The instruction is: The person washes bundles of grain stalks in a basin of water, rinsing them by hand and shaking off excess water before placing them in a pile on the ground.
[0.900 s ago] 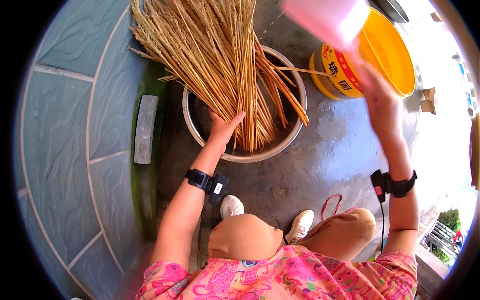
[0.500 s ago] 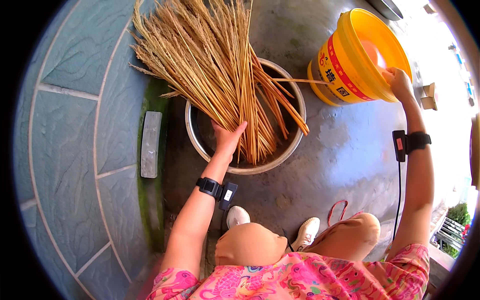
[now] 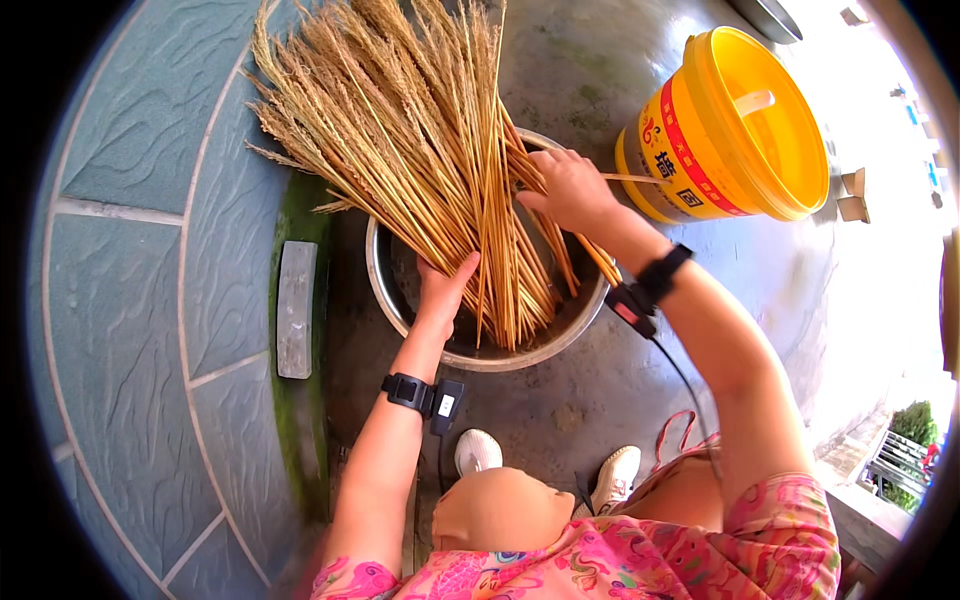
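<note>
A large fan of dried grass stalks (image 3: 400,150), with feathery seed heads toward the far left, leans in a round metal basin (image 3: 540,352). Their cut ends rest inside it. My left hand (image 3: 443,293) is closed around the near left side of the bundle, its thumb lying across the stalks. At the basin's far right rim, my right hand (image 3: 578,192) curls its fingers over the thicker, redder stalks; part of its grip is hidden beneath the hand. A yellow bucket (image 3: 690,150) with a red band stands just right of the basin, and something pale shows inside it.
Grey stone slabs (image 3: 130,300) run along the left, edged by a mossy strip carrying a grey block (image 3: 295,310). My white shoes (image 3: 478,452) are on the dark floor below the basin. A dark pan (image 3: 768,18) lies at the far right.
My right hand has let go of the bucket's rim and moved left onto the stalks at the basin. My left hand keeps its hold on the bundle.
</note>
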A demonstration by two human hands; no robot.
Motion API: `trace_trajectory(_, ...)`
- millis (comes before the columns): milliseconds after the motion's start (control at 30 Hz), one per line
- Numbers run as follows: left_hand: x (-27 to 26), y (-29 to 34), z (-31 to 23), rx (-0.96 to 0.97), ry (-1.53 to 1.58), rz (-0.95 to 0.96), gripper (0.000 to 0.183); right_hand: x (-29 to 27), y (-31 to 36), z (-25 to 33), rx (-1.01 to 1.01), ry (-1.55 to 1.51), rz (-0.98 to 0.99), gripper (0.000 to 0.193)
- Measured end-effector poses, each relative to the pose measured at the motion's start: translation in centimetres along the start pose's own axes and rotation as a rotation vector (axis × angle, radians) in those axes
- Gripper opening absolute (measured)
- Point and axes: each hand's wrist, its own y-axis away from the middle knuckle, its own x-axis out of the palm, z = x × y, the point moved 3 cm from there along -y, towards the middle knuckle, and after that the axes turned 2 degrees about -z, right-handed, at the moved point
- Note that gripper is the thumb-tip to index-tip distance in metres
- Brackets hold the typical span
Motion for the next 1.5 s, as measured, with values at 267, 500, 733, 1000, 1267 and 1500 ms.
trace_trajectory(267, -0.6, 0.4, -0.6, 0.049, -0.039, -0.013, 0.060, 6.4, 1.1, -0.4, 0.338, -0.073, 0.328, 0.033)
trace_trajectory(500, -0.3, 2.3, -1.8, 0.148, 0.276, -0.028, 0.068, 8.0, 3.1, 5.9, 0.459, -0.452, 0.132, 0.041)
trace_trajectory(733, -0.3, 3.0, -3.7, 0.225, 0.034, -0.201, 0.079, 8.0, 2.2, 8.2, 0.439, -0.699, 0.007, 0.037)
trace_trajectory(1000, -2.2, -1.4, -2.4, 0.148, 0.032, -0.173, 0.088, 11.8, -1.5, 4.1, 0.360, -1.053, 0.107, 0.038)
trace_trajectory(1267, -2.5, -1.3, 0.4, -0.082, 0.329, -0.005, 0.067, 9.2, 6.5, 0.8, 0.518, -0.681, 0.481, 0.041)
trace_trajectory(1500, -1.2, 1.4, -2.3, 0.047, 0.239, 0.082, 0.062, 7.4, 5.3, 2.9, 0.528, -0.577, 0.117, 0.033)
